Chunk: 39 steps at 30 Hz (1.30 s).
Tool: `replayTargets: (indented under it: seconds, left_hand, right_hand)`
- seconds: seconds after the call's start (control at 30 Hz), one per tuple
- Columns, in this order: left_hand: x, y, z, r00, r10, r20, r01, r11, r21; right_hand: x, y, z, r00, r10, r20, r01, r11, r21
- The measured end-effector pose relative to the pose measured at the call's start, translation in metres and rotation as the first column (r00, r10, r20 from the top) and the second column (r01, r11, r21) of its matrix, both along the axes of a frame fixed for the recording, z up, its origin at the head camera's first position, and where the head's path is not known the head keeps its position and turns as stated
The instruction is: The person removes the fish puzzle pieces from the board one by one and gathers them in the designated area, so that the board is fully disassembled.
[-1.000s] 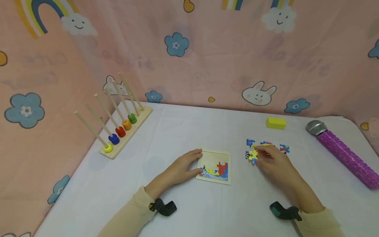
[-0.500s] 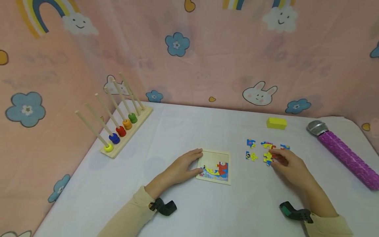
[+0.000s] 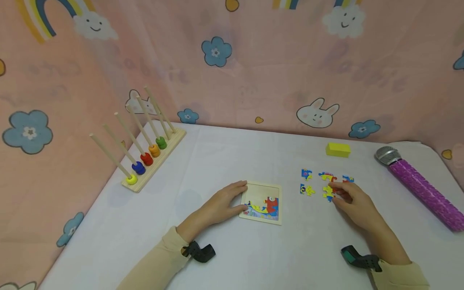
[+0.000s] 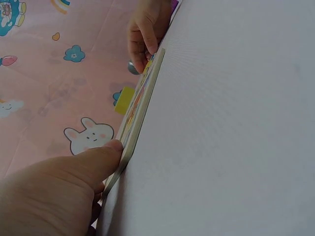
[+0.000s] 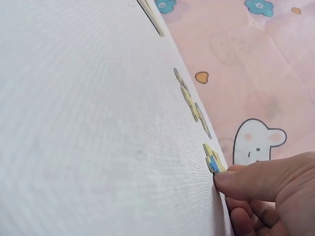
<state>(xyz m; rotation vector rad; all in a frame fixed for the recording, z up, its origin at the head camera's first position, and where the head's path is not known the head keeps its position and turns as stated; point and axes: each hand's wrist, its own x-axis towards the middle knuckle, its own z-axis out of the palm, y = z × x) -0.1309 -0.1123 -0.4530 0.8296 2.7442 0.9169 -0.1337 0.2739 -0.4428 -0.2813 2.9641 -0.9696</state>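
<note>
My left hand [image 3: 219, 205] holds the left edge of a square wooden puzzle tray [image 3: 280, 203], thumb on its near part. Joined red, yellow and blue pieces fill the tray's lower part; bare wood shows above them. To the right, my right hand [image 3: 357, 203] pinches a yellow and blue jigsaw piece [image 3: 328, 193] between thumb and fingers, at the tabletop. The right wrist view shows the thumb [image 5: 246, 181] on that piece's edge. Several loose jigsaw pieces [image 3: 308, 189] lie around it, some partly covered by the right hand.
A wooden bead stacker [image 3: 156, 161] with upright pegs and coloured beads stands at the left. Toward the back right lies a yellow block [image 3: 338, 150]. A purple glittery microphone [image 3: 422, 187] lies at the far right. A pink printed cloth [image 3: 253, 72] hangs behind the table.
My right hand has moved right with the yellow and blue jigsaw piece, away from the left pair of loose pieces, then stayed nearly still. The left hand and tray keep their place.
</note>
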Motion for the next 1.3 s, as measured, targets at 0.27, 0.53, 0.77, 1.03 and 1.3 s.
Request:
replayTargets:
  seconds: [0.27,0.53,0.77,1.03,1.3]
  left_hand:
    - [0.002,0.000,0.002,1.000,0.001,0.001,-0.001,1.000,0.005]
    - [0.000,0.000,0.001,1.000,0.006,0.011,-0.006,1.000,0.006]
    - [0.001,0.000,0.001,1.000,-0.001,0.006,0.001,1.000,0.011]
    - [0.001,0.000,-0.003,1.000,0.008,0.014,-0.008,1.000,0.007]
    - [0.000,0.000,-0.002,1.000,0.010,0.003,-0.010,1.000,0.000]
  right_hand:
    - [0.000,0.001,-0.001,1.000,-0.001,0.002,0.001,1.000,0.001]
    - [0.000,0.000,0.000,1.000,-0.010,0.015,0.010,1.000,-0.006]
    - [0.001,0.000,0.001,1.000,-0.017,-0.023,0.016,1.000,-0.017]
    - [0.007,-0.007,0.010,1.000,-0.011,-0.025,0.010,0.998,-0.063]
    - [0.010,-0.026,0.020,0.999,0.032,0.021,-0.030,0.994,-0.108]
